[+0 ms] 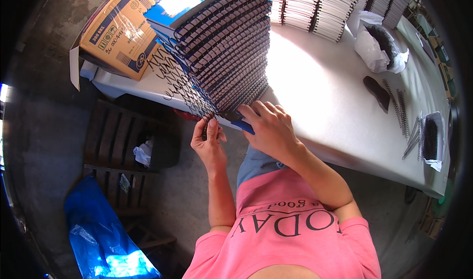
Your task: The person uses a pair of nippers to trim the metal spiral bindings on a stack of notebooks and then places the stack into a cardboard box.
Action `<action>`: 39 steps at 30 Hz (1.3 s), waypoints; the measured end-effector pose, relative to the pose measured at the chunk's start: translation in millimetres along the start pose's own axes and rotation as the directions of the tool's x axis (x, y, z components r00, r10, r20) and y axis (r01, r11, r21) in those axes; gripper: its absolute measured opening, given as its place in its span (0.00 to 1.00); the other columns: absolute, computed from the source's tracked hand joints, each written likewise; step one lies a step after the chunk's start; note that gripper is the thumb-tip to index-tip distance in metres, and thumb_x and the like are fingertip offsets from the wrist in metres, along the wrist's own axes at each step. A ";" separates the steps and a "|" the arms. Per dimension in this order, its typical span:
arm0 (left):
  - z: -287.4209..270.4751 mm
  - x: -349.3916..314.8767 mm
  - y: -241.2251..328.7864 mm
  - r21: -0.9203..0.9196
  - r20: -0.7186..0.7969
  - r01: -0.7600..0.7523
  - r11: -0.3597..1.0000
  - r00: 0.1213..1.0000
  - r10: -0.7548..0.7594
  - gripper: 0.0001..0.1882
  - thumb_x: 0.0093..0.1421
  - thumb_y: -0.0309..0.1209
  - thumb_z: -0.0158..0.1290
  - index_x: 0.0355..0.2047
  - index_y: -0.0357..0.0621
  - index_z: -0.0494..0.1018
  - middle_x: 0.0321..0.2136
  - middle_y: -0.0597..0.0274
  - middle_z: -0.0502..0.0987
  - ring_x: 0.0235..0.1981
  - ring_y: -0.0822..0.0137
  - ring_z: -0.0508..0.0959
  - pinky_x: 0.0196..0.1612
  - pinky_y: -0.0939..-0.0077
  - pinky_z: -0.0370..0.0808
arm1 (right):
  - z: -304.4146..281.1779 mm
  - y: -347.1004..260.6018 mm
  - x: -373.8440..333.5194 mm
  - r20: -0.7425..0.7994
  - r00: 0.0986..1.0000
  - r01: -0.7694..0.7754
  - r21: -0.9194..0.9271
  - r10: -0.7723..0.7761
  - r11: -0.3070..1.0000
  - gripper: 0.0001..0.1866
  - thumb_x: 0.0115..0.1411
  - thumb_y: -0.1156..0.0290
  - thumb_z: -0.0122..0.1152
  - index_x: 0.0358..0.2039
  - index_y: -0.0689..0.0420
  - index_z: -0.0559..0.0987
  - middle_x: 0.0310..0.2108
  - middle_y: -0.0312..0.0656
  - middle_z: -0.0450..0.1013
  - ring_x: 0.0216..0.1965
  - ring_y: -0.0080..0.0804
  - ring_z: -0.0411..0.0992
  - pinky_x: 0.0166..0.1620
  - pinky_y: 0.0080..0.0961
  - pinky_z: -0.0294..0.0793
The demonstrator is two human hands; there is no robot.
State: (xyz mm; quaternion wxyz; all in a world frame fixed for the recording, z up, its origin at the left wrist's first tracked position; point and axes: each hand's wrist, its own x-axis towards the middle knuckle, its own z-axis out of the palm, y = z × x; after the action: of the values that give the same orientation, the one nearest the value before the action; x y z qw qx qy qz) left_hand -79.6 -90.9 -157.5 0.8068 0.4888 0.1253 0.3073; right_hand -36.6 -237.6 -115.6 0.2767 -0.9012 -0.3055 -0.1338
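Observation:
A tall stack of spiral-bound notebooks [221, 47] with a blue cover on top stands at the table's near left edge, its bound side facing me. Long loose black coil ends [170, 72] stick out from the stack's left side. At the stack's lower corner, my left hand [211, 143] is closed, thumb and fingers pinching a dark coil end. Close beside it, my right hand [272, 129] is wrapped round blue-handled pliers [242, 126], their dark head against the low coils. The tips of the pliers are too small and shaded to make out.
A cardboard box [118, 32] sits at the table's left end. More bound notebooks [315, 5] line the back. On the white table [320, 116] lie a dark brush-like piece [377, 93], loose coils [401, 106] and opened packs of coils [431, 138]. A wooden slatted chair [113, 136] stands left.

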 end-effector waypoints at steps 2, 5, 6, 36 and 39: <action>3.0 -0.7 0.6 0.015 -0.016 -0.013 1.000 1.000 0.013 0.10 0.57 0.25 0.57 0.38 0.33 0.75 0.25 0.63 0.75 0.21 0.77 0.71 0.18 0.85 0.65 | 4.8 3.9 -0.9 0.035 0.999 -0.021 0.024 0.020 0.999 0.19 0.47 0.69 0.63 0.42 0.51 0.75 0.32 0.37 0.73 0.34 0.36 0.74 0.35 0.33 0.73; 8.9 1.3 2.2 0.011 -0.059 -0.022 1.000 0.998 0.022 0.09 0.57 0.25 0.56 0.37 0.34 0.74 0.24 0.64 0.74 0.21 0.78 0.71 0.17 0.86 0.64 | 3.0 6.9 -1.4 0.066 0.996 -0.057 0.097 0.051 0.994 0.20 0.46 0.70 0.64 0.43 0.51 0.75 0.32 0.37 0.73 0.35 0.35 0.74 0.38 0.31 0.72; 10.9 1.8 3.1 0.003 -0.076 -0.025 1.000 0.997 0.025 0.08 0.58 0.25 0.56 0.37 0.35 0.74 0.24 0.65 0.75 0.21 0.78 0.71 0.17 0.87 0.63 | 0.7 7.6 -1.0 0.074 0.996 -0.068 0.128 0.059 0.989 0.20 0.46 0.71 0.64 0.43 0.51 0.75 0.32 0.37 0.73 0.36 0.35 0.74 0.40 0.30 0.71; 6.5 2.0 7.7 -0.066 0.063 -0.039 0.997 0.997 0.043 0.12 0.56 0.20 0.56 0.41 0.34 0.72 0.28 0.59 0.76 0.19 0.77 0.71 0.19 0.83 0.68 | -23.5 7.1 -0.7 -0.048 0.997 -0.050 0.102 0.055 0.994 0.25 0.46 0.66 0.66 0.47 0.48 0.73 0.40 0.36 0.69 0.45 0.34 0.69 0.52 0.44 0.58; -1.0 2.4 5.6 -0.041 0.121 -0.057 0.998 0.991 0.061 0.14 0.56 0.21 0.56 0.43 0.35 0.72 0.29 0.58 0.77 0.20 0.77 0.72 0.19 0.84 0.67 | -21.7 1.4 4.2 -0.071 0.996 -0.040 0.086 0.046 0.995 0.25 0.43 0.70 0.67 0.46 0.50 0.74 0.39 0.37 0.71 0.43 0.35 0.69 0.47 0.36 0.61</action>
State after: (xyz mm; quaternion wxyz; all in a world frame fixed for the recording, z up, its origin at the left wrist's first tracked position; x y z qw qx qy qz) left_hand -80.3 -86.8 -152.9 0.8125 0.4951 0.0553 0.3027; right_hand -34.0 -249.2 -96.9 0.3286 -0.8895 -0.2810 -0.1476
